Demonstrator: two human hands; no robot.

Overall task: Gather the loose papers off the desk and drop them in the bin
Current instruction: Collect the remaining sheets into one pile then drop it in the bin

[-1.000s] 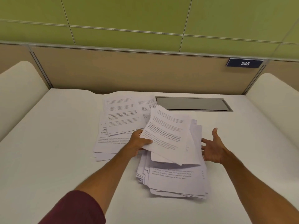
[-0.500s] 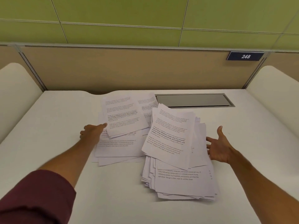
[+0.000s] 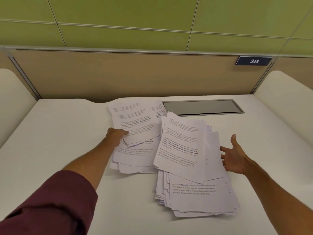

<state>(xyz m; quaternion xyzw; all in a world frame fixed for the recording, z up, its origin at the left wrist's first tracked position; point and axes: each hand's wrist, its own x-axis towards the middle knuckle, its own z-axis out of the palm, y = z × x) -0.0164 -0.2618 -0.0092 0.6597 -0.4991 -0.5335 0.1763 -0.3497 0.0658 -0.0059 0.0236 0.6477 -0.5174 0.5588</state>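
My left hand (image 3: 116, 136) pinches light, floppy papers (image 3: 135, 122) by an edge. My right hand (image 3: 235, 156) is open beside the pile (image 3: 199, 192). It may slide, so squeeze both sides.

Bathing in bright, even, diffuse light, apparently coming from overhead. Washing the white desk (image 3: 64, 136) almost flat, without hard glare. Casting only faint, soft-edged shadows under the near edges of the papers (image 3: 199, 197) and beneath the left forearm (image 3: 94, 165). Reflecting dully off the grey metal flap (image 3: 201, 106). Blurring slightly around the left hand (image 3: 115, 136) and the maroon sleeve (image 3: 50, 200). Softening the printed text into mostly unreadable lines, while keeping the number plate (image 3: 254, 61) legible. Bending straight lines near the edges: bowing the wall panel seams (image 3: 118, 28) and curving the desk's sides, as with a wide-angle lens.
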